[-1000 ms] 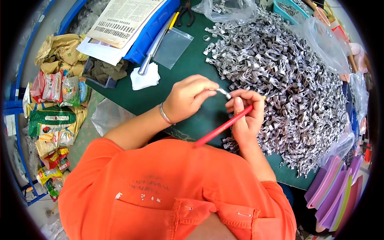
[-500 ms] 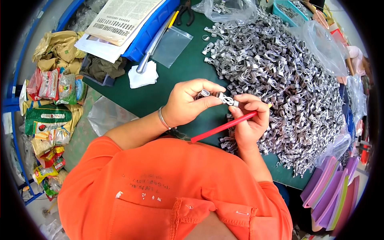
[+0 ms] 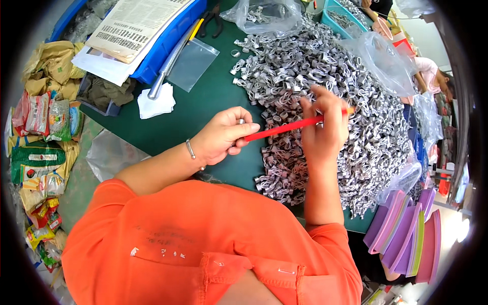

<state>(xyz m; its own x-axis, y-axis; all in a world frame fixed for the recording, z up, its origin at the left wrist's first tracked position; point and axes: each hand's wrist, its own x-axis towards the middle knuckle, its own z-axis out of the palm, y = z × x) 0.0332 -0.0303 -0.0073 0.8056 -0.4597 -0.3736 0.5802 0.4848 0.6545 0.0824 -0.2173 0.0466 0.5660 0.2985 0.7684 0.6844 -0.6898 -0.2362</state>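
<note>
A slim red rod (image 3: 290, 127) with an orange-yellow end slants between my hands. My right hand (image 3: 325, 124) is closed around its upper part, over the heap of small grey metal pieces (image 3: 325, 76). At the rod's lower end, my left hand (image 3: 226, 134) is closed in a pinch, thumb against the fingers. A bit of silvery metal shows at its fingers; whether it is a ring or one of the pieces, I cannot tell. The pieces in the heap look like short ribbed collars with wire-like loops.
A blue bin (image 3: 168, 46) with papers, a blade-like tool (image 3: 162, 76), a clear bag (image 3: 194, 63) and white paper (image 3: 156, 101) lie at the far left of the green table (image 3: 203, 107). Plastic bags (image 3: 384, 61) and a teal basket (image 3: 345, 20) edge the heap. Another person (image 3: 429, 76) is at right.
The looped metal pieces held between both hands no longer show there. My right hand has risen over the heap, and the rod's lower end has come up to my left hand. The view has shifted.
</note>
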